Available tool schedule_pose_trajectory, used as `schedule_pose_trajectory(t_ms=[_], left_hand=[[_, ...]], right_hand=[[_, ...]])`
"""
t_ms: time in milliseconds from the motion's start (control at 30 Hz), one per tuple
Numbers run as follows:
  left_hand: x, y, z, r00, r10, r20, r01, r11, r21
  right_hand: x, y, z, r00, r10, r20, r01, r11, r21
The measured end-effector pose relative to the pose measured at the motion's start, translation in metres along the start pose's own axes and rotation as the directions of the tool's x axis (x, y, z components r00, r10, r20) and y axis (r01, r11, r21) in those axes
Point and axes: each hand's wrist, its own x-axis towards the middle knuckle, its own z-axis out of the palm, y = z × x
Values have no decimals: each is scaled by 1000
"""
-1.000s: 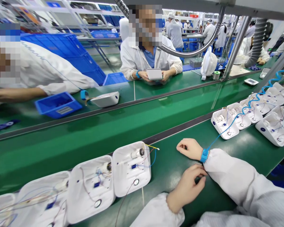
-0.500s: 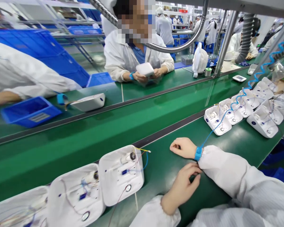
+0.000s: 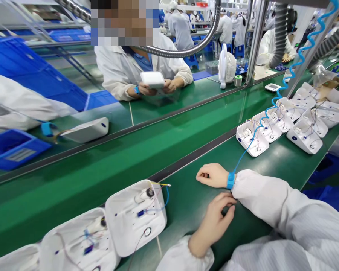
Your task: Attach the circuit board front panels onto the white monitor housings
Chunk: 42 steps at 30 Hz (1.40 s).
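My right hand (image 3: 213, 175) rests on the green bench with its fingers curled in, and nothing shows in it. A blue wrist strap (image 3: 231, 180) with a coiled blue cord (image 3: 274, 101) is round that wrist. Just below, my left hand (image 3: 216, 218) lies with thumb and fingers apart, holding nothing; its fingertips are by the right sleeve's cuff. To the left stands a white plastic housing (image 3: 127, 226), open side up, with wires, a small cylindrical part and a round disc inside. A similar housing (image 3: 62, 252) adjoins it, and another is cut off by the frame's edge.
More white housings (image 3: 252, 137) with wiring stand in rows at the right. A green belt (image 3: 73, 180) with dark edges runs between the benches. Across it a co-worker (image 3: 147, 64) holds a white housing (image 3: 152, 79). A blue bin (image 3: 15, 148) and white fan (image 3: 226, 67) stand there.
The view has swung slightly to the right, so the scene sits further left. Both my hands keep their pose on the bench. The co-worker's white housing is tilted a little differently.
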Motion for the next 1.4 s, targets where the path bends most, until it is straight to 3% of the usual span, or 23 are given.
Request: schedule_pose_trajectory(t_ms=[1400], left_hand=[[0, 3, 3, 999, 25, -42, -28, 998, -57]], right_hand=[[-3, 1, -1, 1000, -10, 8, 9, 999, 36]])
